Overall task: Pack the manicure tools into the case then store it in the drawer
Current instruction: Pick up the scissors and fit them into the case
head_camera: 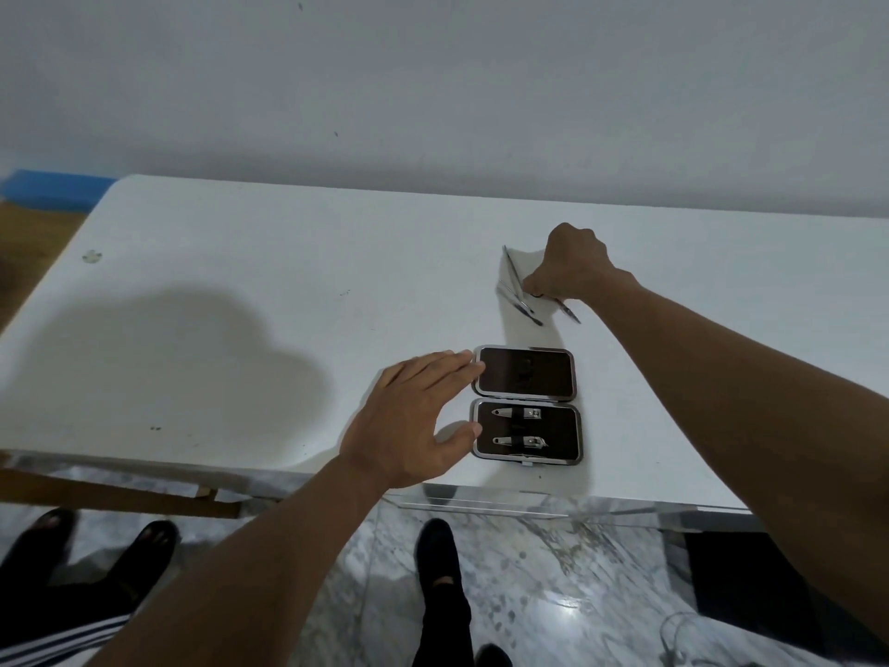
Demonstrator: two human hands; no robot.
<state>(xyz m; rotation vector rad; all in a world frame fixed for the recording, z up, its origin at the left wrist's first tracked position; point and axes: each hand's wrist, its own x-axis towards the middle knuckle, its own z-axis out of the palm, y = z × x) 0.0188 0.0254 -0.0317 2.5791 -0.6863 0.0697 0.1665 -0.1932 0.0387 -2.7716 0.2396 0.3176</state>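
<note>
Head view: a white table (240, 291) stands against a pale wall (433, 79).

The case (558, 428) lies open and flat near the table's front edge. Its lid (524, 373) is folded back on the far side and shows a plain dark lining.

The near half holds two nail clippers under a dark strap. One clipper (517, 413) lies farther from the person and the other (519, 442) lies nearer. Any marking on them is too small to read.

The left hand (409, 421) is spread flat with straight fingers. Its fingertips (464, 358) touch the lid's left rim, and the thumb lies just beside the near half's left rim.

The right hand (572, 267) is beyond the case with its fingers curled down. It pinches a slim pointed tool (570, 314) against the table, and the tool's tip shows just below the wrist side of the hand.

Two more slim metal tools (513, 274) lie crossed on the table, just left of the right thumb tip.

Below the table edge is a marbled floor (553, 594) with dark shoes (438, 551) on it.
</note>
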